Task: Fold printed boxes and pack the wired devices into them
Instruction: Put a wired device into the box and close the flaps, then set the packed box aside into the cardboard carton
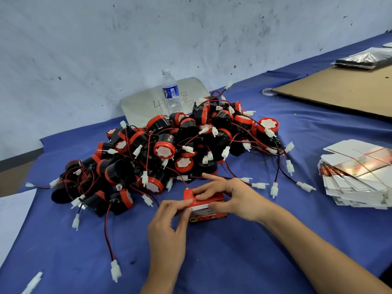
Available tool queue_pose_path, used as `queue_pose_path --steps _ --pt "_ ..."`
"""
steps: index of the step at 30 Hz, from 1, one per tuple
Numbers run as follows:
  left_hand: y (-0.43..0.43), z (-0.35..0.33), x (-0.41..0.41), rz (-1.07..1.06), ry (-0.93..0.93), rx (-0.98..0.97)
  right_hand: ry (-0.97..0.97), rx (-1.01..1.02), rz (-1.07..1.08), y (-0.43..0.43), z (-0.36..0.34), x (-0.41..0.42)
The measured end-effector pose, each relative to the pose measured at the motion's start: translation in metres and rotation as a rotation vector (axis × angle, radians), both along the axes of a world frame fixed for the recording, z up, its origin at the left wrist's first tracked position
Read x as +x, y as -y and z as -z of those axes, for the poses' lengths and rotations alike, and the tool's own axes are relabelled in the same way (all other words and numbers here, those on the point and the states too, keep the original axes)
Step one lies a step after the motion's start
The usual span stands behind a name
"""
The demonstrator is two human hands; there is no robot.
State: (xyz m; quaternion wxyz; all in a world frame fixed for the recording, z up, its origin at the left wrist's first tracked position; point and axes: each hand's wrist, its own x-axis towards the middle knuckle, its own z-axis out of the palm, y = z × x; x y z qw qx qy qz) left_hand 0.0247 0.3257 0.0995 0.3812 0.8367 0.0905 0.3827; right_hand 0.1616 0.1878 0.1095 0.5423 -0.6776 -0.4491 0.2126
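Head view: my left hand (167, 225) pinches the left end of the red box (212, 216), mid-worktop (233, 262). My right hand (231, 198) curls over its top, gripping it.

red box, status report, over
Left hand and right hand both grip red box. Top flap not fully shut. Wired device pile just behind, not blocking.

Left hand (167, 225), right hand (231, 198) close together, fingers (209, 190) bent.
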Motion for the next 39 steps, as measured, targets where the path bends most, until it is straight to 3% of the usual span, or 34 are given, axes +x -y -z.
queue_pose_path --steps 9,13,16,23,25,31,34,36,39 --pt "0.001 0.002 0.004 0.016 -0.035 -0.03 -0.046 0.019 0.004 0.0 0.003 0.003" --pt "-0.002 0.004 0.006 0.111 -0.062 -0.159 0.002 0.001 -0.012 0.008 0.01 0.007" --pt "-0.003 0.004 0.008 0.192 -0.09 -0.27 0.15 -0.046 -0.016 0.02 0.013 0.01" --pt "-0.006 0.0 0.002 0.207 -0.176 -0.288 0.655 -0.186 0.002 0.032 0.011 0.014" --pt "-0.008 0.0 0.002 0.173 -0.195 -0.287 0.716 -0.216 -0.001 0.033 0.009 0.012" --pt "-0.012 0.005 0.002 0.179 -0.222 -0.239 0.682 -0.143 0.045 0.03 0.017 0.005" --pt "-0.01 0.006 0.004 0.186 -0.234 -0.069 0.627 -0.142 0.088 0.031 0.021 0.004" --pt "-0.008 0.007 0.004 0.232 -0.288 0.062 0.525 -0.038 0.188 0.034 0.019 0.003" --pt "-0.006 0.005 0.003 0.264 -0.288 0.103 0.304 0.094 0.302 0.037 0.012 0.0"
